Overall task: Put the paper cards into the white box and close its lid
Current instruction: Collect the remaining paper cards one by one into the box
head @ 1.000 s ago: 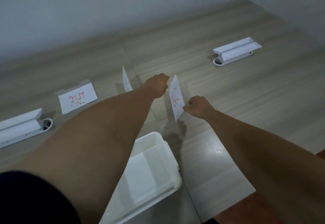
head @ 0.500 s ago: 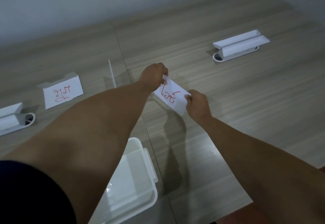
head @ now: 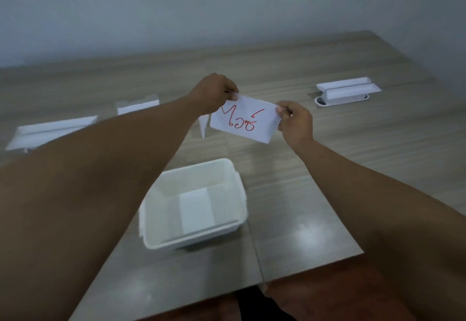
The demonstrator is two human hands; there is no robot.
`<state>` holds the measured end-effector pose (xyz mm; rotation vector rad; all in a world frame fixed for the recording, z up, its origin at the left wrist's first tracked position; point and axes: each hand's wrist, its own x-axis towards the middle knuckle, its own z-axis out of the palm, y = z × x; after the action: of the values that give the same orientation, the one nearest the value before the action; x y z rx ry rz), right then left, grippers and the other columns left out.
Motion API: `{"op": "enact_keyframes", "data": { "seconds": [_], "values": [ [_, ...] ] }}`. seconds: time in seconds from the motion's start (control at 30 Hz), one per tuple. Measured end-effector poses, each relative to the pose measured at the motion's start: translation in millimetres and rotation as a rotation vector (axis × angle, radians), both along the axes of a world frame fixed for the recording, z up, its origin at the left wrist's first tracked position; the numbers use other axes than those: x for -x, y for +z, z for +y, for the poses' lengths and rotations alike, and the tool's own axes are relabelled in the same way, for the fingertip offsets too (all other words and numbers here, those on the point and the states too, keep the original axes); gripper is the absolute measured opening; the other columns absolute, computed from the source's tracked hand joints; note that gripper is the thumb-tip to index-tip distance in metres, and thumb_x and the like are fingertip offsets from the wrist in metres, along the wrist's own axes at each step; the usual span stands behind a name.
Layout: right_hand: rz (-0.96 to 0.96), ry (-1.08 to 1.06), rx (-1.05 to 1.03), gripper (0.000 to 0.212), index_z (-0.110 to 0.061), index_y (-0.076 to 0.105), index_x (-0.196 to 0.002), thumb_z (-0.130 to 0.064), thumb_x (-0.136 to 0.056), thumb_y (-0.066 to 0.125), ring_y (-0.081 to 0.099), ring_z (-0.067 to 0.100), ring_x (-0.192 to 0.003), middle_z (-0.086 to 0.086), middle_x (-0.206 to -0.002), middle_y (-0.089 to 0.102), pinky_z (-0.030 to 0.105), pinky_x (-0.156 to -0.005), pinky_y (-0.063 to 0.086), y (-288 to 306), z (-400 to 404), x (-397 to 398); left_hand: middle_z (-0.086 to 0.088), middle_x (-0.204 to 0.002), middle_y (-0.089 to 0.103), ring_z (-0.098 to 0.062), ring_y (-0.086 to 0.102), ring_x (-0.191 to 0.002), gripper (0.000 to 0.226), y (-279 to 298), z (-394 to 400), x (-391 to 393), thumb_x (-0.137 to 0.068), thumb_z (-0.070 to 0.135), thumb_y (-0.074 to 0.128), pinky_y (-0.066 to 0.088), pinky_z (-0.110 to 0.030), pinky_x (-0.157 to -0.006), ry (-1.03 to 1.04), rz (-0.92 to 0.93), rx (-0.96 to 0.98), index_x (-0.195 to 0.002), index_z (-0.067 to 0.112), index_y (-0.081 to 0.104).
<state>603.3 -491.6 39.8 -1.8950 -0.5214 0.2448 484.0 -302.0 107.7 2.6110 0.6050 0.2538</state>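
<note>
A white paper card (head: 243, 121) with red writing hangs in the air above the table, held at both ends. My left hand (head: 214, 92) pinches its left top corner and my right hand (head: 296, 124) pinches its right edge. Below and nearer to me stands the white box (head: 227, 230), open, with a white sheet lying inside. A second card (head: 137, 105) stands on the table behind my left forearm, partly hidden. A third card (head: 203, 125) stands edge-on just left of the held card.
A white card holder (head: 348, 90) lies at the far right and another (head: 50, 129) at the far left of the wooden table (head: 327, 169). The table's near edge runs across the bottom, with my legs below it. No lid is in view.
Both hands have lifted the red-written card off the table and turned it flat to face me. The view has tilted, so the box now shows more fully.
</note>
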Motion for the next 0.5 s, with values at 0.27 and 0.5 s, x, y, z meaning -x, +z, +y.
{"op": "enact_keyframes", "data": {
  "seconds": [0.27, 0.5],
  "values": [
    [0.132, 0.159, -0.098, 0.015, -0.007, 0.071, -0.099, -0.008, -0.093, 0.057, 0.062, 0.026, -0.075, 0.012, -0.090, 0.066, 0.043, -0.074, 0.059, 19, 18, 110, -0.008, -0.103, 0.076, -0.023, 0.070, -0.094, 0.022, 1, -6, 157, -0.087, 0.019, 0.065, 0.055, -0.036, -0.086, 0.166, -0.083, 0.102, -0.104, 0.010, 0.076],
    [-0.014, 0.360, 0.163, 0.018, -0.004, 0.073, -0.098, -0.009, -0.093, 0.057, 0.066, 0.021, -0.073, 0.008, -0.089, 0.070, 0.012, -0.056, 0.050, -6, 10, 162, -0.007, -0.102, 0.077, -0.020, 0.070, -0.097, 0.020, -48, -26, 235, -0.084, 0.018, 0.071, 0.051, -0.028, -0.089, 0.293, -0.043, 0.276, -0.100, 0.010, 0.077]
  ]
}}
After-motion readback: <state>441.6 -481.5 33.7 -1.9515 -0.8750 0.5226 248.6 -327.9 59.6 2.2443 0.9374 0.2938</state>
